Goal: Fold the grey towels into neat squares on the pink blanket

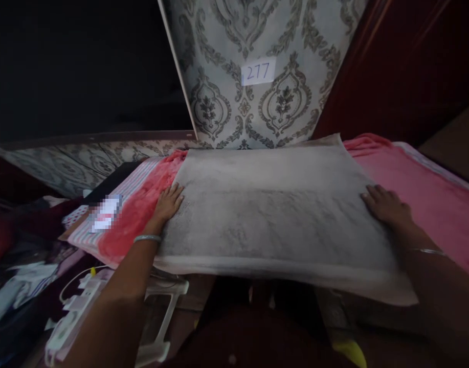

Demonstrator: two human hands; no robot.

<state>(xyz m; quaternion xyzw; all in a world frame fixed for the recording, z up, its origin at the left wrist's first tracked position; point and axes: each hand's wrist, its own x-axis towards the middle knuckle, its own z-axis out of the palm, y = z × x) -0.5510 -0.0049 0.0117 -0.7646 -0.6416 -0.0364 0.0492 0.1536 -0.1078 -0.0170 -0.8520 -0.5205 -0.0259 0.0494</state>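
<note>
A grey, plush-looking cloth [265, 214] lies spread out flat over a pink-red blanket [130, 227], its front edge hanging over the near side. On the cloth's left edge rests my left hand [169, 203], fingers stretched out and palm down. My right hand [387, 205] lies on the right edge in the same way, its fingertips on the grey fabric. Neither hand grips anything. The cloth's far right corner [336, 139] sticks up slightly near the wall, and faint creases run across its middle.
A large dark screen [88, 71] stands behind on the left. The patterned wall carries a paper marked 277 [258, 71]. At lower left are a white power strip [75, 312], a white frame [161, 322] and piled clothes [30, 281]. A dark red panel [403, 66] rises at right.
</note>
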